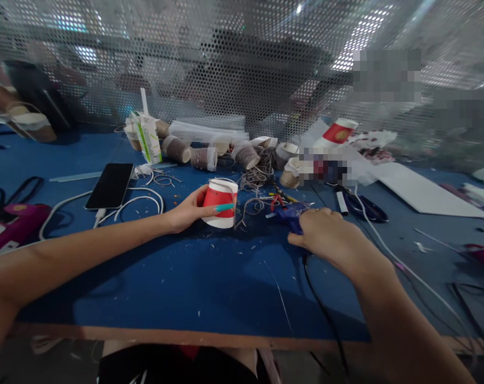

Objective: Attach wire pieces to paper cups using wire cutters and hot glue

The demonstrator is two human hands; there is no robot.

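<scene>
My left hand (188,209) grips a red and white paper cup (220,213), wide end down, just above the blue table. Its thumb, with a turquoise nail, lies across the red band. A strand of brown cord (245,209) runs down beside the cup's right side. To the right, my right hand (325,232) is closed over a blue glue gun (289,216), whose black cord (320,301) trails to the table's front edge. Its fingertips are mostly hidden. Red-handled pliers (277,200) lie just beyond the glue gun.
Behind the hands lie cord-wrapped cups (204,158) and a tangle of cord (260,168). A black phone (110,185) with a white cable and a drink carton (146,137) are left. White board (429,192) lies right. A perforated metal screen (234,69) bounds the back.
</scene>
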